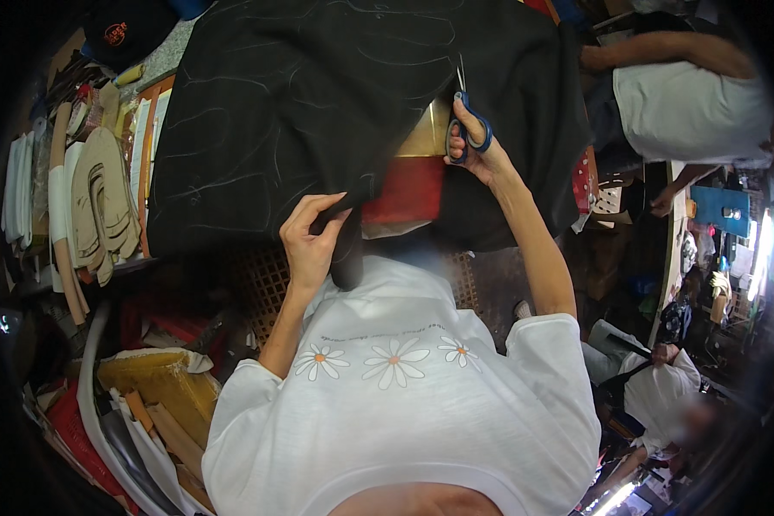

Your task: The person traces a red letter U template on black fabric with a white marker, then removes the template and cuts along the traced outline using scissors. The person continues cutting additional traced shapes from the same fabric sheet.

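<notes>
A large black cloth (224,129) with thin white chalk lines drawn on it spreads over the table in front of me. It is cut open toward the front, and a tan and a red surface show in the gap. My right hand (482,155) has its fingers through the blue handles of a pair of scissors (482,133), whose blades point away from me by the top of the cut. On the near edge of the cloth, left of the gap, my left hand (308,241) pinches the black cloth between thumb and fingers.
Stacked beige patterns (103,202) and rolls lie at the left. A dark cap (129,34) sits at the far left. Lower left are a yellow slab (159,387) and folded sheets. One person (697,112) is at the right, another (662,391) at the lower right.
</notes>
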{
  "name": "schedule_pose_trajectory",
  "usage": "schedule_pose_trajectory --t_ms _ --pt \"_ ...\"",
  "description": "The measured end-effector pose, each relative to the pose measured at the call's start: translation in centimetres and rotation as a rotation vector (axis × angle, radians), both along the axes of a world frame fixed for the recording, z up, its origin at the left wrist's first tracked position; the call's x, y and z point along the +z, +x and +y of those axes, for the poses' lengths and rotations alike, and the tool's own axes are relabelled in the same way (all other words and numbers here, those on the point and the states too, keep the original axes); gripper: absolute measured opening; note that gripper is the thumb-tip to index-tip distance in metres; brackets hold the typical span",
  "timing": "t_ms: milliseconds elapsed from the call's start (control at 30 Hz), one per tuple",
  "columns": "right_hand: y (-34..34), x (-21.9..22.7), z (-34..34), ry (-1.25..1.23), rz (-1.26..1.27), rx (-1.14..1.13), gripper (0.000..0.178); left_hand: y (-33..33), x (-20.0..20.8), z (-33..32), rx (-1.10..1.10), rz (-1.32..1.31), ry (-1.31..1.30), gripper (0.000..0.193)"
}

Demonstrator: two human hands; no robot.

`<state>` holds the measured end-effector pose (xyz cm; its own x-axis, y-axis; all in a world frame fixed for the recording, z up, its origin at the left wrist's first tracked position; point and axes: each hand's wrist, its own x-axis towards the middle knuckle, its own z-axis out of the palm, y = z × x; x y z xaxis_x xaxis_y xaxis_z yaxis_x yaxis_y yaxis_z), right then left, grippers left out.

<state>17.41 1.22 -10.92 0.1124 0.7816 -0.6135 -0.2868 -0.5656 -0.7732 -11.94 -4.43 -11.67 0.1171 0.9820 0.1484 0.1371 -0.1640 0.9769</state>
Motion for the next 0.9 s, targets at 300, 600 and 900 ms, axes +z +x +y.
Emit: schedule_pose_trajectory --t_ms 300,600,900 --pt "-0.5 0.0 2.8 -0.012 0.077 -0.051 0.053 -0.1 -0.1 -0.1 0.007 -0.005 -0.006 0.024" --pt "-0.3 -0.6 5.5 0.082 0.034 -0.103 0.049 -0.2 -0.2 -0.3 0.009 -0.024 -0.015 0.025" --pt "1.1 -0.8 8.4 0.043 0.151 -0.11 0.056 -0.4 -0.6 -0.6 0.017 -0.058 -0.025 0.028"
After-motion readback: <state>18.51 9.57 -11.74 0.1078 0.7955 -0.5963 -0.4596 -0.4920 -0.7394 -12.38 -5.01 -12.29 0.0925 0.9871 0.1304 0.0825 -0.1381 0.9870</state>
